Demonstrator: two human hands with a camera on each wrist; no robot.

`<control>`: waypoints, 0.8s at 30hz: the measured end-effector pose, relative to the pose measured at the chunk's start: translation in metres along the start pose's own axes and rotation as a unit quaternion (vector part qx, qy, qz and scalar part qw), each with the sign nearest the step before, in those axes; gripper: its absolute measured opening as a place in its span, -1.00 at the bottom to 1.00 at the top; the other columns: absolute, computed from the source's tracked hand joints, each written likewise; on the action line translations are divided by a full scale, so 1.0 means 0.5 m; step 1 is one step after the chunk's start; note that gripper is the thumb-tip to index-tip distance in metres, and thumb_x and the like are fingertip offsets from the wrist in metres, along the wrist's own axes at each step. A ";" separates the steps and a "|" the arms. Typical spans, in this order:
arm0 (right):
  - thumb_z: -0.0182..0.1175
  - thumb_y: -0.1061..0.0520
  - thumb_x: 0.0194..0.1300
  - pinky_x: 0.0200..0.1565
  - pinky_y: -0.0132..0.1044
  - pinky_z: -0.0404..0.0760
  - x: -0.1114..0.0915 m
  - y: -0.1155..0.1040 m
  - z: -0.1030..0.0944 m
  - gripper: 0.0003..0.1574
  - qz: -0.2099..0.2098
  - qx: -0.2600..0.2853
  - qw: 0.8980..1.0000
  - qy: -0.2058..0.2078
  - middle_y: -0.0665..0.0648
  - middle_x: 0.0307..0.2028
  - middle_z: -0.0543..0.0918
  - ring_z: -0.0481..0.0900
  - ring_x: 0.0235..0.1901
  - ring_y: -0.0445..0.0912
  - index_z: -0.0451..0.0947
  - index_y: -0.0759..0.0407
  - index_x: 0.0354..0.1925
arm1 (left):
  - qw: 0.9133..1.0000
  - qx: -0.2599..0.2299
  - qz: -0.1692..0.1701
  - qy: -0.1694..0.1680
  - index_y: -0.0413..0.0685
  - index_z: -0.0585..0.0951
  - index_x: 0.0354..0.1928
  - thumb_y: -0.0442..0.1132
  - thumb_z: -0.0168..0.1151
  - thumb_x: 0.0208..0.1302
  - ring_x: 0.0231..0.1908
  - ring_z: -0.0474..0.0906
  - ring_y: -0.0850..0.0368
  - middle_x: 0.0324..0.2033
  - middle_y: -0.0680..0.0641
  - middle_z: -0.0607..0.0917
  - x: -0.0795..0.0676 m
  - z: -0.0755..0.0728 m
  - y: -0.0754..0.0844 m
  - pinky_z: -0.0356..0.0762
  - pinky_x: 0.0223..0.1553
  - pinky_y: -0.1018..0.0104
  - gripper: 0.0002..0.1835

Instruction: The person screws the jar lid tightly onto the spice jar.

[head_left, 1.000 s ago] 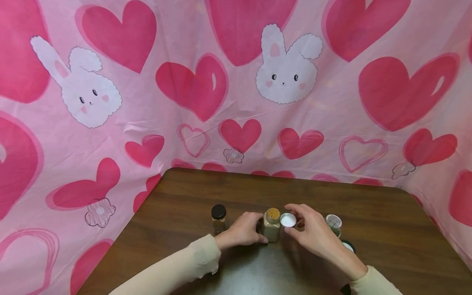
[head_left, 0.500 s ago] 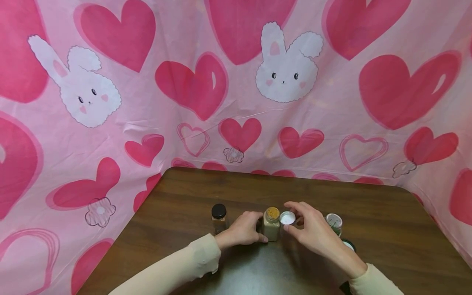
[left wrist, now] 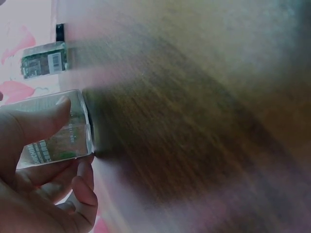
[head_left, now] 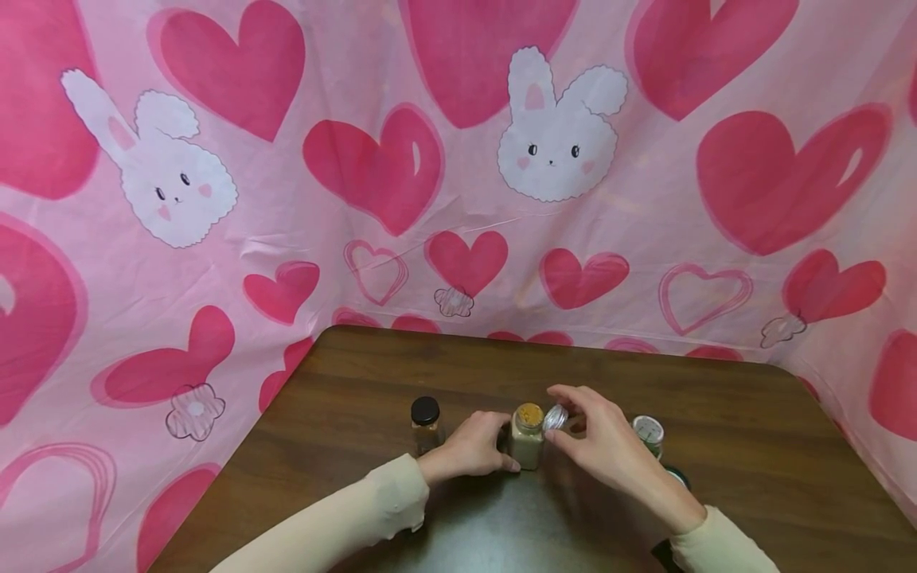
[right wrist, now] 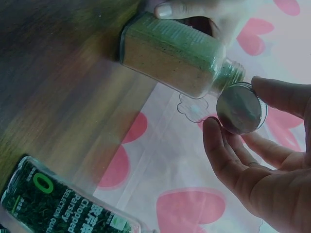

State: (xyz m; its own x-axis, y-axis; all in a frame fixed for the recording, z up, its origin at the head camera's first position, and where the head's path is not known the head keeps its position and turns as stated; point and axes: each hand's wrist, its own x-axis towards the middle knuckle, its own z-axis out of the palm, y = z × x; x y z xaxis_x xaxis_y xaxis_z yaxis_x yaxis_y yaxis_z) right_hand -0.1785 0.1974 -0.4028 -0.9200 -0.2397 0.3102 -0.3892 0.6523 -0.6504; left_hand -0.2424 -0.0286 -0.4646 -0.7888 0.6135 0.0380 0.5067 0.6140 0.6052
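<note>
My left hand [head_left: 469, 447] grips an uncapped square glass spice jar [head_left: 527, 450] that stands upright on the table, filled with yellow-brown powder. In the left wrist view the thumb lies along one side of the jar [left wrist: 58, 133] and the fingers are at another. Just right of the jar's mouth, my right hand [head_left: 609, 438] pinches a silver screw lid [head_left: 555, 418] between thumb and fingers. The right wrist view shows the lid [right wrist: 239, 109] tilted, its flat face to the camera, close beside the threaded neck of the jar [right wrist: 170, 58].
An open jar of chopped parsley [head_left: 649, 436] stands right of my right hand, with a dark green lid [head_left: 677, 476] nearer me. A black-capped spice jar [head_left: 426, 422] stands left of my left hand. A pink heart-print cloth [head_left: 473, 183] hangs behind the wooden table [head_left: 401, 362].
The silver lid has turned in my right hand: its white inside faced up before, and now its ridged silver side shows. It has shifted slightly left. My left hand and the jar stay put.
</note>
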 end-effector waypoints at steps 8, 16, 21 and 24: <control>0.56 0.21 0.20 -0.12 -0.14 0.71 0.007 -0.005 0.000 -0.32 0.005 0.014 1.000 -0.003 0.11 -0.03 0.68 0.65 -0.15 -0.10 0.59 0.23 0.26 | 1.000 -0.011 -0.005 -0.005 -0.07 0.71 0.04 -0.18 0.74 0.01 -0.25 0.59 0.33 -0.21 0.14 0.74 0.000 0.001 -0.002 0.57 -0.15 0.35 -0.47; 0.58 0.20 0.18 -0.14 -0.15 0.71 0.010 -0.006 0.003 -0.31 0.002 0.023 1.000 0.006 0.10 -0.01 0.68 0.66 -0.11 -0.06 0.59 0.22 0.25 | 1.000 -0.006 -0.004 -0.006 -0.08 0.71 0.04 -0.19 0.74 0.01 -0.21 0.62 0.30 -0.20 0.11 0.76 0.001 -0.001 0.001 0.59 -0.13 0.31 -0.47; 0.57 0.20 0.19 -0.13 -0.15 0.72 0.014 -0.009 0.003 -0.31 0.010 0.025 1.000 0.004 0.10 -0.06 0.68 0.67 -0.10 0.04 0.58 0.22 0.26 | 1.000 -0.010 -0.006 -0.010 -0.08 0.71 0.05 -0.19 0.73 0.03 -0.22 0.61 0.31 -0.20 0.12 0.75 0.007 0.005 -0.010 0.60 -0.13 0.31 -0.47; 0.57 0.21 0.19 -0.13 -0.16 0.72 0.015 -0.010 0.003 -0.31 0.009 0.025 1.000 0.004 0.10 -0.06 0.68 0.67 -0.10 0.04 0.59 0.22 0.26 | 1.000 -0.012 -0.006 -0.011 -0.09 0.71 0.05 -0.19 0.73 0.02 -0.22 0.61 0.32 -0.20 0.12 0.75 0.009 0.006 -0.011 0.60 -0.13 0.31 -0.46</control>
State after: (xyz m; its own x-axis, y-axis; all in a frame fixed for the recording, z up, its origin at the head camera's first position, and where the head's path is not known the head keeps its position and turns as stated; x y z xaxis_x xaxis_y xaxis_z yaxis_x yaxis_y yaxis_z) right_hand -0.1836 0.1911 -0.3984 -0.9264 -0.2228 0.3034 -0.3749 0.6190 -0.6901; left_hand -0.2477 -0.0280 -0.4702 -0.7868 0.6171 0.0122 0.4882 0.6102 0.6240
